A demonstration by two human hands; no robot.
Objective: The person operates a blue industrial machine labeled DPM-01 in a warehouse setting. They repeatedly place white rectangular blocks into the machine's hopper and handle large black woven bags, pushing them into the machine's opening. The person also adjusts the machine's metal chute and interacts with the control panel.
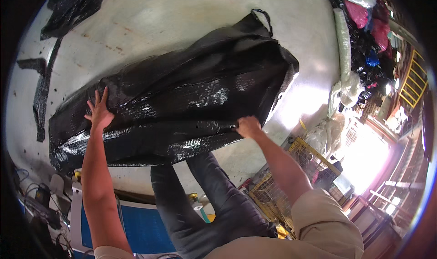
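**Black woven sack held up in both hands**

Black woven sack point(182, 100), large, glossy and crinkled, stretches across the middle of the head view, held up above a pale concrete floor point(150, 22). Its long side runs from lower left to upper right, and a thin loop handle point(264, 19) stands out at its far upper corner.

The left hand point(99, 114) lies flat against the sack's near left part, fingers point(96, 99) spread wide and pointing up over the fabric. The right hand point(248, 126) sits at the lower edge of the sack, right of the middle, its fingers curled shut and pinching a fold of the material.

Below the sack the person's dark trouser legs point(214, 204) show, with beige sleeves at the lower edge of the picture. Scraps of black sheet point(43, 90) lie on the floor at the far left. A yellow wire cage point(291, 177) stands near the right forearm, and a heap of black, pink and clear bags point(368, 36) is piled at the upper right. A blue panel point(136, 227) shows at the lower left.
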